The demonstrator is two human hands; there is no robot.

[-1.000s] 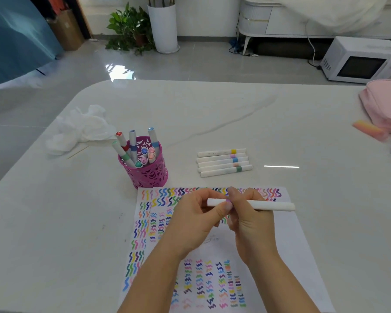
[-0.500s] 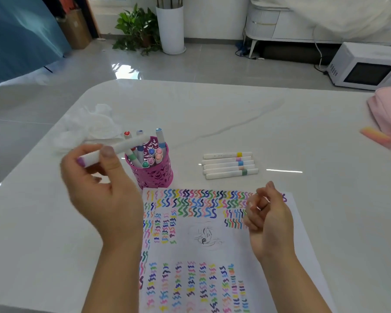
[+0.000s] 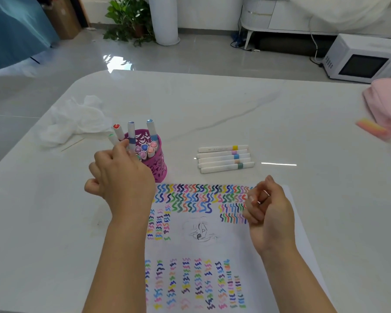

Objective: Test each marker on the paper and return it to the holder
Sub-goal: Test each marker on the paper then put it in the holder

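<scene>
It seemed the returning step: the left hand (image 3: 122, 175) was at the holder (image 3: 156, 160), its grip unclear. The right hand (image 3: 266, 211) hung loosely curled and empty over the paper (image 3: 203, 245); next it should probably fetch one of the loose markers (image 3: 225, 158).

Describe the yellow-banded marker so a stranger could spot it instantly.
On the white table, just beyond the squiggle-covered paper and right of the pink holder, five white markers lie side by side. The yellow-banded marker is the farthest in that row, the only one ringed yellow.
</scene>
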